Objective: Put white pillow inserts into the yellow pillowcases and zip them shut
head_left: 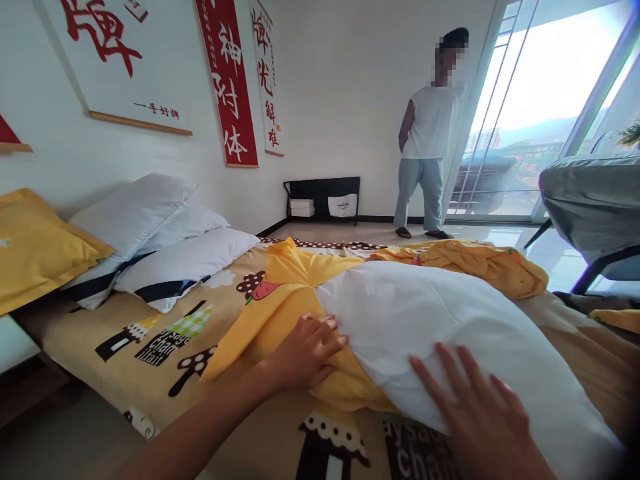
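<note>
A plump white pillow (440, 313) lies on the bed, its left end inside the mouth of a yellow pillowcase (280, 327) with a printed carrot. My left hand (313, 350) has its fingers curled on the pillowcase's edge, where yellow cloth meets the pillow. Spread fingers of my right hand (475, 400) rest against the near side of the white pillow, slightly blurred. The pillowcase's left part lies flat and wrinkled on the patterned sheet (220, 333).
White pillows (190, 260) and a filled yellow pillow (40, 247) lie at the bed's left. Bunched yellow cloth (480, 260) sits along the far edge. Beyond stand a person (433, 133), a low black rack (323, 193) and a grey chair (590, 207) near the glass door.
</note>
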Available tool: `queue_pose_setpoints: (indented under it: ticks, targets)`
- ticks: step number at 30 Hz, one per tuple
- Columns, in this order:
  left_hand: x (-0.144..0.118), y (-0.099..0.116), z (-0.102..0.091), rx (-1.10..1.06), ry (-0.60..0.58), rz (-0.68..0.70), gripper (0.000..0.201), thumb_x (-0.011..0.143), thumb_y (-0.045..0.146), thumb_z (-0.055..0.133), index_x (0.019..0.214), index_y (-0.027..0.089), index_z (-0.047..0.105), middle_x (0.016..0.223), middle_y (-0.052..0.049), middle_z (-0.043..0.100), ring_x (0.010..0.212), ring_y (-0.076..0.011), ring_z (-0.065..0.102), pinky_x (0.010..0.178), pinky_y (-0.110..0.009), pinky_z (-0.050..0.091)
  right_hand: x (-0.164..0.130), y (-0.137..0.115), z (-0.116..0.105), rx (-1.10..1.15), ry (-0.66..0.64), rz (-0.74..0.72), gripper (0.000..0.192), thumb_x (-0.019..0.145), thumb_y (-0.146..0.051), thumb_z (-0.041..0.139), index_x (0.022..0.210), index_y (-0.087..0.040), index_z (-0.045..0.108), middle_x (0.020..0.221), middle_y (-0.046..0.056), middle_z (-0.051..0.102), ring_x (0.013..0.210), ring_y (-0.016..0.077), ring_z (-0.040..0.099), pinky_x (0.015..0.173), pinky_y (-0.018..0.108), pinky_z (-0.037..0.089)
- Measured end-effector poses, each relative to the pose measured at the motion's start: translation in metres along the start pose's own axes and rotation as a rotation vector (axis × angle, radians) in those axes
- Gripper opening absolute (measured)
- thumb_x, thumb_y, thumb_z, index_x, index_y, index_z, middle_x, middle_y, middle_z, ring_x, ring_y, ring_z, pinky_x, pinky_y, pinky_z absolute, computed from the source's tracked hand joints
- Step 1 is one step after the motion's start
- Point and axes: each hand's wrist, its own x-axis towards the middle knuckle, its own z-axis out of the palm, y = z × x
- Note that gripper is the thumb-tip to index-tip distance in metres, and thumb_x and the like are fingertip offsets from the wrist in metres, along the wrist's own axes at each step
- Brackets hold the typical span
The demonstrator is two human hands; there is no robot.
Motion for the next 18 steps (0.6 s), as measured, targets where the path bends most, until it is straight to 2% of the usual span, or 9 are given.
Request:
queue_pose_setpoints:
  ticks: [2, 4, 6, 8, 11, 15, 18]
  targets:
    - [0.010, 0.002, -0.003, -0.014, 0.003, 0.032, 0.033, 0.084, 0.028, 0.053, 0.115, 0.018, 0.052, 0.115, -0.013, 0.057, 0.112, -0.0265, 0.050, 0.092, -0.041, 0.033, -0.002, 0.008, 0.002, -0.060, 0.004, 0.003, 0.078, 0.081, -0.007, 0.034, 0.152, -0.026, 0.008, 0.135, 0.017, 0.050, 0.124, 0.0374, 0.045, 0.088, 0.056, 0.039]
    - [0.019, 0.004, -0.004, -0.052, -0.011, 0.052, 0.020, 0.083, 0.027, 0.052, 0.101, 0.018, 0.056, 0.099, -0.008, 0.061, 0.097, -0.0212, 0.054, 0.085, -0.035, 0.035, 0.007, 0.018, 0.006, -0.098, 0.030, -0.112, 0.076, 0.083, -0.007, 0.037, 0.152, -0.020, 0.008, 0.118, 0.016, 0.061, 0.107, 0.0315, 0.057, 0.084, 0.048, 0.043]
    - [0.028, 0.006, -0.003, -0.073, -0.043, 0.062, 0.017, 0.084, 0.034, 0.053, 0.091, 0.019, 0.057, 0.090, -0.004, 0.062, 0.089, -0.0191, 0.056, 0.082, -0.033, 0.035, 0.025, 0.027, 0.009, -0.099, 0.050, -0.218, 0.071, 0.084, -0.006, 0.040, 0.150, -0.016, 0.016, 0.097, 0.011, 0.066, 0.086, 0.0240, 0.060, 0.079, 0.040, 0.044]
    - [0.036, 0.009, -0.003, -0.045, -0.075, 0.061, 0.028, 0.081, 0.045, 0.056, 0.087, 0.018, 0.057, 0.085, -0.004, 0.064, 0.086, -0.0202, 0.057, 0.082, -0.035, 0.036, 0.047, 0.033, 0.009, -0.079, 0.058, -0.284, 0.064, 0.084, -0.006, 0.043, 0.145, -0.014, 0.029, 0.084, 0.006, 0.063, 0.075, 0.0201, 0.056, 0.075, 0.037, 0.043]
    - [0.042, 0.022, -0.005, 0.086, -0.118, 0.046, 0.040, 0.076, 0.053, 0.059, 0.084, 0.014, 0.060, 0.077, -0.008, 0.065, 0.077, -0.0230, 0.060, 0.084, -0.040, 0.035, 0.080, 0.031, 0.002, -0.094, 0.063, -0.358, 0.053, 0.082, -0.007, 0.047, 0.135, -0.014, 0.046, 0.078, 0.005, 0.060, 0.071, 0.0204, 0.053, 0.071, 0.037, 0.042]
    - [0.032, 0.041, -0.017, 0.243, -0.096, -0.019, 0.022, 0.083, 0.032, 0.056, 0.078, 0.012, 0.061, 0.072, -0.010, 0.065, 0.070, -0.0232, 0.059, 0.078, -0.042, 0.036, 0.115, 0.026, -0.012, -0.108, 0.067, -0.411, 0.046, 0.082, -0.005, 0.048, 0.126, -0.016, 0.054, 0.081, 0.006, 0.061, 0.074, 0.0219, 0.054, 0.075, 0.039, 0.039]
    - [0.022, 0.045, -0.024, 0.196, -0.103, 0.011, 0.012, 0.084, 0.023, 0.056, 0.079, 0.013, 0.061, 0.076, -0.009, 0.065, 0.078, -0.0232, 0.059, 0.075, -0.038, 0.036, 0.135, 0.022, -0.021, -0.070, 0.033, -0.411, 0.041, 0.084, -0.007, 0.049, 0.123, -0.019, 0.058, 0.086, 0.007, 0.064, 0.079, 0.0223, 0.056, 0.078, 0.039, 0.038]
